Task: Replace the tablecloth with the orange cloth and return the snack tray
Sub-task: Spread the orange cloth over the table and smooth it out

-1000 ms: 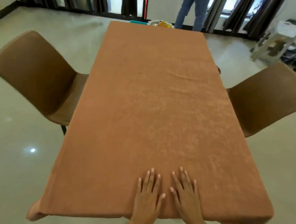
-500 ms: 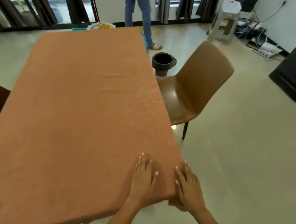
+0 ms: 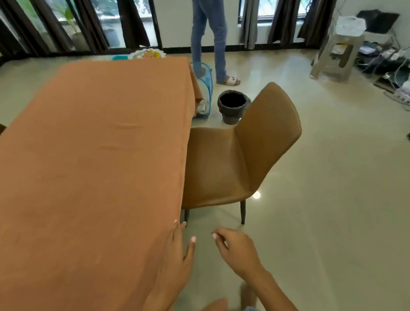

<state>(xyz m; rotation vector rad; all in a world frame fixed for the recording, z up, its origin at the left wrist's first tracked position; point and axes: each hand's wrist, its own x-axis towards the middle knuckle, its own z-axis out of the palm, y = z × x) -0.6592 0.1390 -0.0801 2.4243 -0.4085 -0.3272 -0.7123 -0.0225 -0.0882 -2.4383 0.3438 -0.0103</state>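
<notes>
The orange cloth (image 3: 93,164) covers the whole table and hangs over its edges. My left hand (image 3: 179,250) is at the table's right edge near the front corner, fingers straight, its fingertips touching the cloth's side. My right hand (image 3: 236,252) hangs in the air to the right of the table, over the floor, fingers loosely curled and holding nothing. The snack tray (image 3: 147,54) with yellow packets shows just past the table's far end; what it stands on is hidden.
A brown chair (image 3: 244,154) stands at the table's right side. Behind it are a dark pot (image 3: 231,105) and a blue mesh basket (image 3: 205,92). A person in jeans (image 3: 208,30) stands at the far end. A stool (image 3: 339,53) and cables lie far right.
I have moved round the table's front right corner. Both hands have left the cloth's top; the left now touches its right edge and the right is off the table.
</notes>
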